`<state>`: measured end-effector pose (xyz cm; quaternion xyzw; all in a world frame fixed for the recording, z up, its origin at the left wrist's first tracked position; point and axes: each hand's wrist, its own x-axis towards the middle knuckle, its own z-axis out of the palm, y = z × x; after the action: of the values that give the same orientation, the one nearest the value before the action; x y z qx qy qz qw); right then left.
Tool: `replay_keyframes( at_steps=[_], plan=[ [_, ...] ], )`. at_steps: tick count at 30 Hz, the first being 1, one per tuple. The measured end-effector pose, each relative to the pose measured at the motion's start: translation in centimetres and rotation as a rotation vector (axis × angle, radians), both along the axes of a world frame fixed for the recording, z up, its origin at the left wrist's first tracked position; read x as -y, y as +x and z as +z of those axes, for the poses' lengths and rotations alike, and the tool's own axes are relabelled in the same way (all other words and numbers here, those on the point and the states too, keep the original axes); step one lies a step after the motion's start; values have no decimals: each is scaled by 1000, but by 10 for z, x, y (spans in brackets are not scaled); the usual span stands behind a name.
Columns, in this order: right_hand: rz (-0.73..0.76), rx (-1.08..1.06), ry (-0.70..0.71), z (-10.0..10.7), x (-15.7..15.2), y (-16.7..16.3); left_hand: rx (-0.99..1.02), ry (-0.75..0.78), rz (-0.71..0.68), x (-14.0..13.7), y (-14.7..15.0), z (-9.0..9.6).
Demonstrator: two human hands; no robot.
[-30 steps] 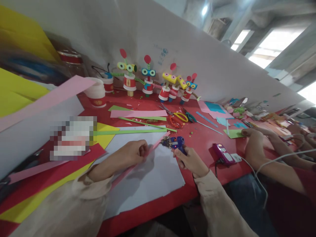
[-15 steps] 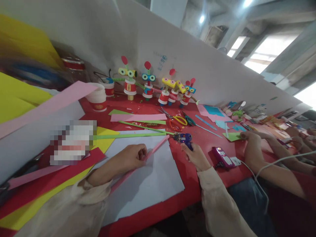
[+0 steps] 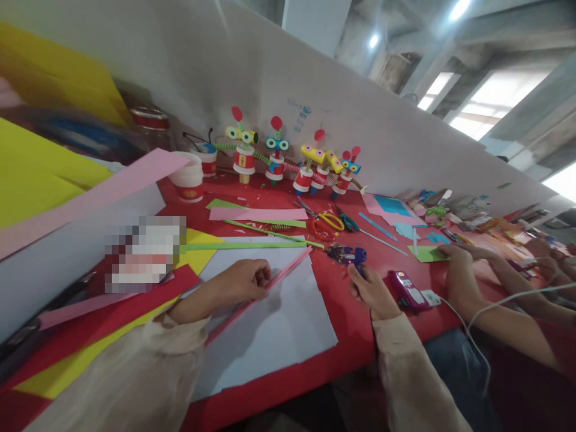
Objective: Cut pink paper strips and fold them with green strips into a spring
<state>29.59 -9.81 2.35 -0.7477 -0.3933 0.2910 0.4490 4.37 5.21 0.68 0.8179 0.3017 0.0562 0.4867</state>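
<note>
My left hand (image 3: 245, 281) is closed on a long folded pink paper strip (image 3: 288, 268), held slanting over white paper sheets (image 3: 288, 327). The strip's far end points toward a thin green paper strip (image 3: 252, 245) lying on the sheets. In my right hand (image 3: 374, 292) is a blue hot glue gun (image 3: 357, 255), gripped by its handle with a small orange light showing. Its dark nozzle faces left, a short way from the pink strip's tip and apart from it.
Several paper-cup figures (image 3: 244, 161) line the wall. Scissors (image 3: 330, 221) and pliers (image 3: 347, 220) lie behind the glue gun. A purple device (image 3: 407, 290) with a white cable sits to the right, near a co-worker's arm (image 3: 468, 300). Stacked paper cups (image 3: 188, 180) stand at left.
My right hand has drawn the glue gun rightward, away from the pink strip's tip. My left hand keeps its hold on the strip. The view has shifted slightly.
</note>
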Motion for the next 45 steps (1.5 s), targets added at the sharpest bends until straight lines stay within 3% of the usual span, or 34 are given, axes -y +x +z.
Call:
replay_keyframes(
  at_steps=[5, 14, 19, 31, 45],
  plan=[
    [126, -143, -14, -5, -8, -33, 5, -11, 2, 2, 0, 2],
    [198, -177, -73, -3, -9, -52, 43, -49, -2, -2, 1, -4],
    [264, -240, -97, -3, -4, -66, 10, 3, 11, -2, 1, -2],
    [69, -116, -52, -5, -22, -10, 60, -26, -5, -3, -1, -8],
    [62, -63, 6, -4, -23, -17, 70, -69, 20, -1, 0, -3]
  ],
)
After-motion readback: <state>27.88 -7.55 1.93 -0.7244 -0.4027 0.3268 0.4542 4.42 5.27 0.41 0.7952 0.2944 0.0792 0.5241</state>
